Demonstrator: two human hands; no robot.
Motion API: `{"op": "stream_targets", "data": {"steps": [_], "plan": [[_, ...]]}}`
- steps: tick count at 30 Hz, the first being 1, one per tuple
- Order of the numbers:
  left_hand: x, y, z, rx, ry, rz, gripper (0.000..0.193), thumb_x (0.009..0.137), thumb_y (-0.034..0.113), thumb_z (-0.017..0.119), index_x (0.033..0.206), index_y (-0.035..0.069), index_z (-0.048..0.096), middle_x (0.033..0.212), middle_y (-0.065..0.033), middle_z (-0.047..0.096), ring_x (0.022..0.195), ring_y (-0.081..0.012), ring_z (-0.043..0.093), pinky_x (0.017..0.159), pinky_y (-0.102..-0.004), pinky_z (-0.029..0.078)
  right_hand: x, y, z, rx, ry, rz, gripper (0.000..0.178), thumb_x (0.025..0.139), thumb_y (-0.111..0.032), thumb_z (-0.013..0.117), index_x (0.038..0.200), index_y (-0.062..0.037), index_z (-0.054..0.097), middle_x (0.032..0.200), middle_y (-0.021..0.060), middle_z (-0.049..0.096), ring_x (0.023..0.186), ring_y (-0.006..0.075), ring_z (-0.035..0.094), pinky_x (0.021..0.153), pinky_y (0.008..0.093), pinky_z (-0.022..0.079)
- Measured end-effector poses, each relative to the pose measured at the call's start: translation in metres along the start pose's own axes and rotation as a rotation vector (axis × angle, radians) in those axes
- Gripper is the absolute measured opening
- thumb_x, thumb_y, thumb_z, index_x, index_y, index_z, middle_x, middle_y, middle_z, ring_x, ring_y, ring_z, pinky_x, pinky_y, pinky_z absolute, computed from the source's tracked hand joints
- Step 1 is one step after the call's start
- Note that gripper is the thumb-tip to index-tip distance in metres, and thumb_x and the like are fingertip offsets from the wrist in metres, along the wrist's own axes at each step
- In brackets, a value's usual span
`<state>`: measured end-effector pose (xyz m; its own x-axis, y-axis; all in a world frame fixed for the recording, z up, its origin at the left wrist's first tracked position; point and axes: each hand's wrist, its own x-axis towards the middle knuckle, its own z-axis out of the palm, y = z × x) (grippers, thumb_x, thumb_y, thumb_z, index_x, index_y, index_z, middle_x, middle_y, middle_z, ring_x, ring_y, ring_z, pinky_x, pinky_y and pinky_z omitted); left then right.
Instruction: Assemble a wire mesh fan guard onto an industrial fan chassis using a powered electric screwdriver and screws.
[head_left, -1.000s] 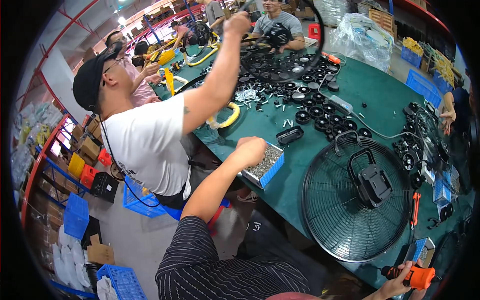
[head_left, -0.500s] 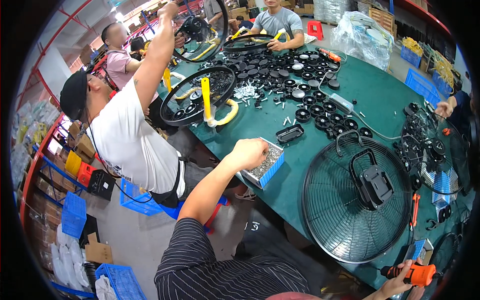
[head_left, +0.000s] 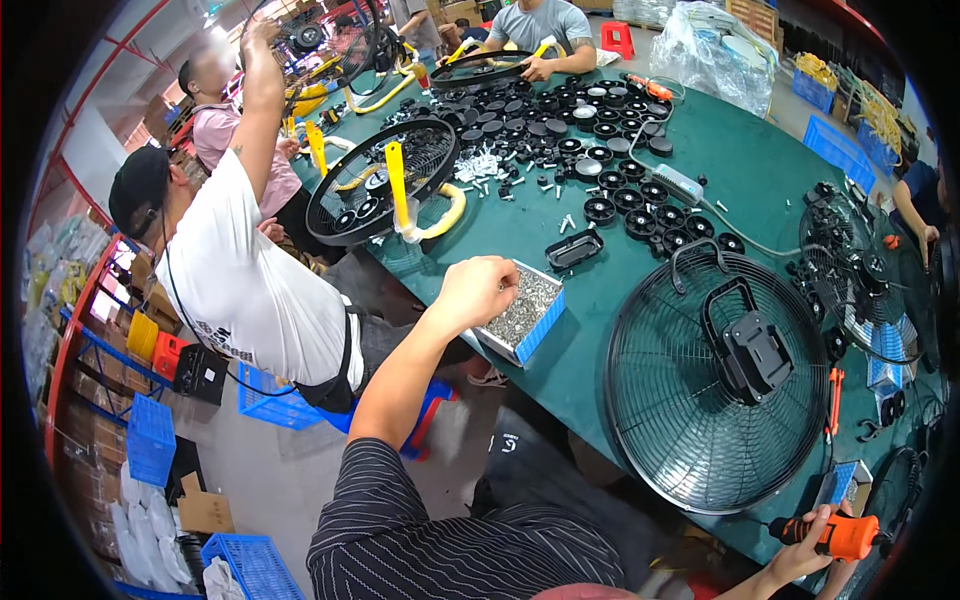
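My left hand point(head_left: 478, 292) is over a blue-and-white box of small screws point(head_left: 543, 322) at the table's near edge. Its fingers are pinched together at the box's rim, and whatever is between them is too small to make out. My right hand point(head_left: 800, 556), at the lower right, is wrapped round an orange-and-black power screwdriver point(head_left: 845, 537), whose thin bit points left. Between the hands lies a round black fan grille point(head_left: 665, 400) with a black bracket point(head_left: 752, 350) on it. Behind the screw box sits a black rectangular tray-like part point(head_left: 574, 249).
Many black round knobs point(head_left: 628, 199) and white screws point(head_left: 485, 165) cover the table's far middle. Another fan point(head_left: 385, 185) with yellow legs stands at the left, beside a person in white point(head_left: 255, 285). A cable with an inline box point(head_left: 678, 184) crosses the table. More fan parts point(head_left: 850, 270) lie right.
My left hand has drawn back slightly left across the screw box, showing more of the screws. My right hand still grips the power screwdriver, and the view has shifted a little.
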<state>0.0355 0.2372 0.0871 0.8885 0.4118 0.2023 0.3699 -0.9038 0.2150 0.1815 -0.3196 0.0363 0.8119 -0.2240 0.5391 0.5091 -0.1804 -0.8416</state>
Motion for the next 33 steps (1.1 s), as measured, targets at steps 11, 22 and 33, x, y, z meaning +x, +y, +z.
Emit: {"op": "stream_targets", "data": {"steps": [11,22,33], "plan": [[-0.080,0.105,0.014,-0.730,-0.009,0.343,0.010,0.085,0.009,0.069,0.091,0.004,0.063,0.082,-0.0094,0.062,0.072,-0.0252,0.064,0.060,-0.0333,0.051,0.003,-0.080,-0.002,0.420,0.049,-0.044,0.040,0.090,-0.014,0.059,0.126,0.0006,0.049,0.092,0.0147,0.061,0.077,0.0241,0.059,0.070,0.0348,0.050],[-0.125,0.199,0.074,-1.365,-0.211,0.505,0.012,0.089,0.004,0.067,0.094,-0.001,0.057,0.087,-0.0098,0.059,0.069,-0.0223,0.059,0.059,-0.0322,0.047,-0.038,-0.128,0.078,1.175,-0.326,0.238,0.037,0.092,-0.023,0.061,0.122,-0.0039,0.051,0.082,0.0043,0.051,0.063,0.0135,0.047,0.060,0.0270,0.039],[-0.127,0.194,0.078,-1.329,-0.265,0.521,0.013,0.088,0.003,0.068,0.098,-0.001,0.059,0.089,-0.0115,0.064,0.070,-0.0236,0.062,0.058,-0.0323,0.047,-0.046,-0.129,0.083,1.122,-0.333,0.294,0.037,0.091,-0.022,0.062,0.122,-0.0033,0.055,0.080,0.0046,0.050,0.062,0.0143,0.047,0.059,0.0269,0.039]]}}
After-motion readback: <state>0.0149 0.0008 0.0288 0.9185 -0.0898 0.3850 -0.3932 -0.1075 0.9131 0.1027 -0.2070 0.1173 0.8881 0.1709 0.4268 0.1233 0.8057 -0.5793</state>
